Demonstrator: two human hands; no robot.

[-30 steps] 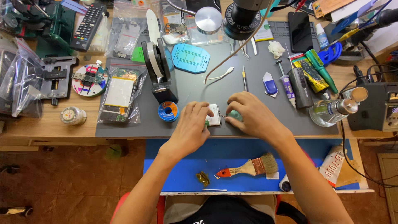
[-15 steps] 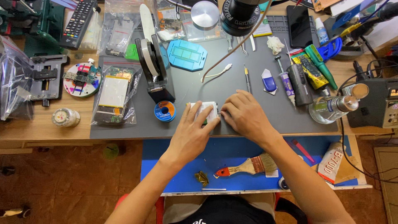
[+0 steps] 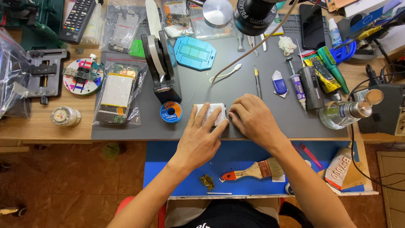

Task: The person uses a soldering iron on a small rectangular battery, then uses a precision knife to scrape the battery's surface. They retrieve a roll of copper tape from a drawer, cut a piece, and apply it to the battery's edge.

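Note:
A small white rectangular device (image 3: 216, 108) lies flat on the grey work mat (image 3: 236, 90), near its front edge. My left hand (image 3: 201, 137) rests on it with fingers spread, pressing its left and front parts. My right hand (image 3: 254, 120) lies palm down just to its right, fingertips touching the device's right edge. Most of the device is hidden under the fingers.
A blue solder spool (image 3: 171, 112) and a black tape dispenser (image 3: 160, 63) stand left of the hands. Tweezers, a syringe and glue tubes lie to the right, beside a glass bottle (image 3: 344, 113). A brush (image 3: 251, 171) lies on the blue shelf below. A microscope head (image 3: 257, 14) hangs above.
Both hands and the white device have shifted slightly left on the mat. My left hand's fingers have spread flatter over the device.

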